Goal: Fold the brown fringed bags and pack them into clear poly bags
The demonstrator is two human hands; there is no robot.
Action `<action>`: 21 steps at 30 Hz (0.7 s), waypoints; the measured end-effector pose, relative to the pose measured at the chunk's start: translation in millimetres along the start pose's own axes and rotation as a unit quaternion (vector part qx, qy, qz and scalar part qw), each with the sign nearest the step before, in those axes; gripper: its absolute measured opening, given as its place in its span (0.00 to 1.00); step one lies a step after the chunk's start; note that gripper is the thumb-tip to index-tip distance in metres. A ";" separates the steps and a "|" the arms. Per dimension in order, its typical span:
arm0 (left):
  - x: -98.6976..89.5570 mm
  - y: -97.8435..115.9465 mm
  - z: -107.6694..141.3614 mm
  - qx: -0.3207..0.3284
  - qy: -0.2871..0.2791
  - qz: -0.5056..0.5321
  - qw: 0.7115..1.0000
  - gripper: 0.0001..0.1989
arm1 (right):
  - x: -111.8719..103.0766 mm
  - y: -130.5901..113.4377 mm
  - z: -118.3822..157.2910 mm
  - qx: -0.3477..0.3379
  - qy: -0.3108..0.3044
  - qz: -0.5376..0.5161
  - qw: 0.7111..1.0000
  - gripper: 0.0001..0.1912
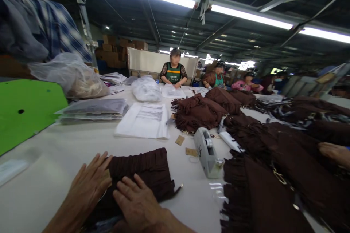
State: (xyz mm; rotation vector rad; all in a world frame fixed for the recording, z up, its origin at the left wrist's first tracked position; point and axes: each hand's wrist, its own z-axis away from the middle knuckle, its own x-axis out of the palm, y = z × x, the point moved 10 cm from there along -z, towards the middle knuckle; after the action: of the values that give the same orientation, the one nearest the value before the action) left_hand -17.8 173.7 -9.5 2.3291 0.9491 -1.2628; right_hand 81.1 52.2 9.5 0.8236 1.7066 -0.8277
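A folded dark brown garment (147, 169) with gathered, pleated fabric lies on the white table in front of me. My left hand (91, 176) rests flat on its left edge, fingers stretched out. A small tan tag shows beside that thumb, with a thin pale string below. My right hand (139, 198) presses on the garment's near middle, its fingers spread. A cord with a metal tip (179, 188) sticks out at the garment's right corner. Something glossy, perhaps clear plastic, shows under the near edge; I cannot make it out.
Right of the garment stands a grey tape dispenser (206, 154), near two tan tags (190, 151). Brown garments (262, 185) are heaped on the right, where another person's hand (335, 153) reaches in. White plastic bags (143, 122) and a green board (30, 113) lie left. A co-worker (174, 71) stands opposite.
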 end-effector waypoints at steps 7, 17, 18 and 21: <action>52.7 30.5 38.9 0.128 -0.137 -0.002 0.982 0.20 | -11.8 -1.8 -1.1 0.011 0.004 0.030 0.999 0.25; -44.5 115.4 6.5 0.113 0.008 0.169 0.979 0.29 | -71.9 27.8 115.2 0.219 0.109 -0.326 0.913 0.14; -49.4 138.4 9.8 0.148 0.002 0.193 0.970 0.28 | -74.6 35.8 147.6 0.278 0.124 -0.403 0.863 0.14; -54.1 201.3 28.3 0.233 -0.011 0.260 0.937 0.23 | -66.3 34.9 248.7 0.399 0.116 -0.551 0.724 0.13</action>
State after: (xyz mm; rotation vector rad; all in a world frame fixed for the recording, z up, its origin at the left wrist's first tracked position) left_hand 82.3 -9.8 14.0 2.6444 -0.0170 -1.3705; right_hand 248.3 -146.6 8.6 0.3243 2.0110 -2.4916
